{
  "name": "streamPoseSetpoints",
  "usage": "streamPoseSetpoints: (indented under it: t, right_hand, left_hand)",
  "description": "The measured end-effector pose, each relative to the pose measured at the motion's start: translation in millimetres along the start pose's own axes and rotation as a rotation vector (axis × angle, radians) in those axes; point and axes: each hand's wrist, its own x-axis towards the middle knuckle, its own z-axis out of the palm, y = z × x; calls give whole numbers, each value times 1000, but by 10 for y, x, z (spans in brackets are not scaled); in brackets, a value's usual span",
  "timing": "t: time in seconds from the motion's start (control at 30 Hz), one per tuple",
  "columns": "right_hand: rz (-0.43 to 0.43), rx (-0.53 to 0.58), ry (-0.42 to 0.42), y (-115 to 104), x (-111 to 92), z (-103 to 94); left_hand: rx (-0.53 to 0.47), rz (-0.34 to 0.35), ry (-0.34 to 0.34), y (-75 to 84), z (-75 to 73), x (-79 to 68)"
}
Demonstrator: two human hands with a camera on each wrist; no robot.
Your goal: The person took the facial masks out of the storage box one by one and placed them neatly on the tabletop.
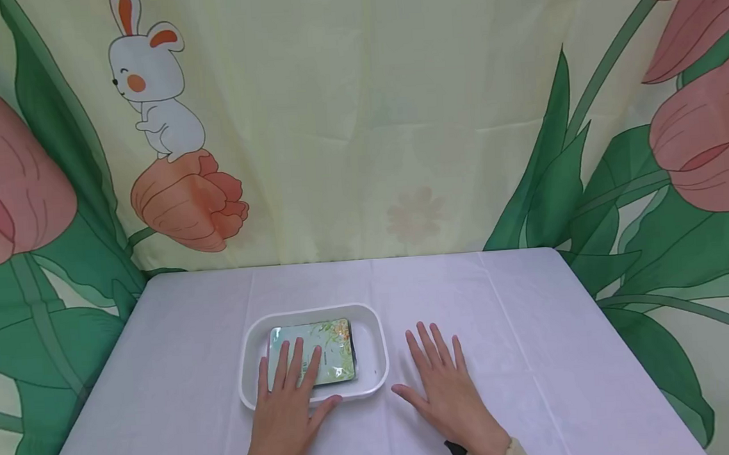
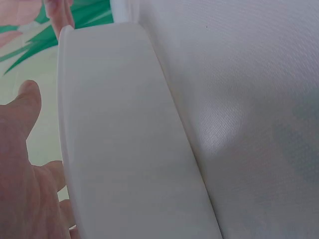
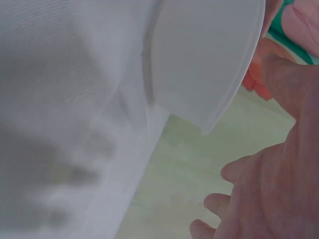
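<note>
A white plastic tray [image 1: 382, 355] with rounded corners sits on the table. Inside lies a flat, glossy pale-green packet [image 1: 336, 351] with a leaf-and-flower print; dark and pinkish edges peek out beside it. My left hand [image 1: 288, 409] spreads its straight fingers over the tray's near-left part, covering some of the packet. In the left wrist view that hand [image 2: 22, 164] appears above the tray's outer wall [image 2: 119, 124], holding nothing. To the right of the tray my right hand [image 1: 446, 393] hovers over the cloth, fingers spread, with nothing in it.
A white cloth [image 1: 503, 337] with fold creases covers the table. Behind it hangs a pale curtain [image 1: 358, 116] printed with tulips, green leaves and a white rabbit [image 1: 170, 124]. The table's right edge slopes down beyond my right hand.
</note>
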Motion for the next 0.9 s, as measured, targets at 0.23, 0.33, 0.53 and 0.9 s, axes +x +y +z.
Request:
streamPoseSetpoints:
  t: [0.23,0.33,0.53,0.9]
  right_hand:
    - [-26,2,12,-76,48,3]
    - [-37,16,16,-117,71,13]
    - [-39,24,-4,-196,122,15]
    - [-78,65,12,-320,228,-3]
  left_hand:
    - [-18,-31,-38,-26,-22,-5]
    - [-27,-50,-54,-47,-50,-12]
    - [-14,-77,-75,-105,-80,-22]
    - [-45,-93,4,-256,-84,-4]
